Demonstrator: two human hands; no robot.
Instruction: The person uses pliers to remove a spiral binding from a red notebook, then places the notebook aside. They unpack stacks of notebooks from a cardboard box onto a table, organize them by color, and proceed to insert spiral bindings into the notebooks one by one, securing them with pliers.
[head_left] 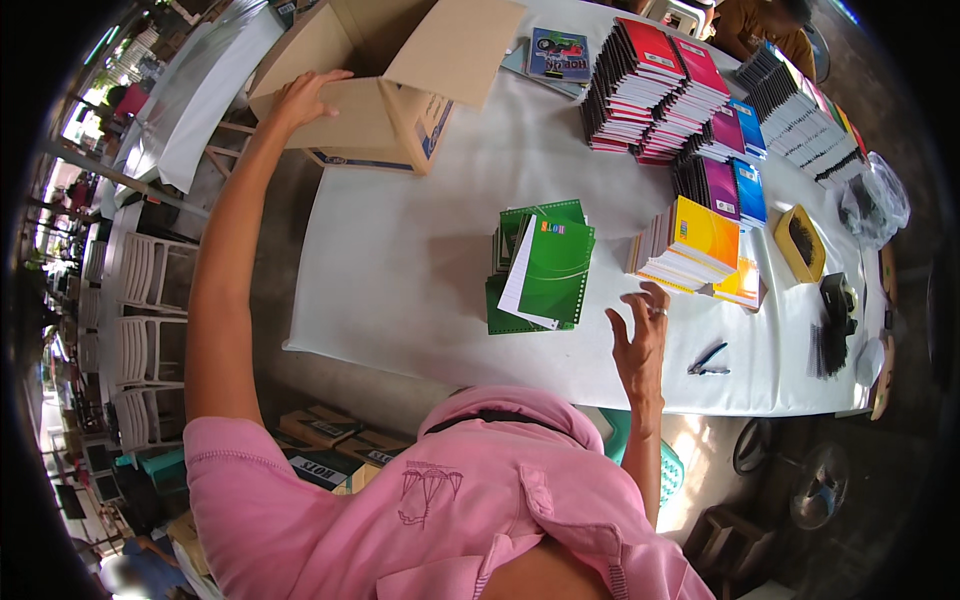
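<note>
At the far left of the table stands a cardboard box (pixel 405 120) with its flaps up. My left hand (pixel 300 100) lies on its near flap, fingers stretched out and thumb apart. Above the table's near side hovers my right hand (pixel 642 345), a ring on one finger; its fingers are apart and hold nothing. Just left of it sits a pile of green notebook covers (pixel 558 270) with punched edges, white lined pages showing between them. Beyond my right hand stands a stack of yellow-covered notebooks (pixel 705 235).
Stacks of red notebooks (pixel 655 50), purple notebooks (pixel 722 185) and blue notebooks (pixel 750 190) stand at the back right. Blue-handled pliers (pixel 710 360), a yellow tray (pixel 783 238), black binding wires (pixel 828 345) and a clear plastic bag (pixel 875 205) lie rightward. Another person (pixel 770 30) is across the table.
</note>
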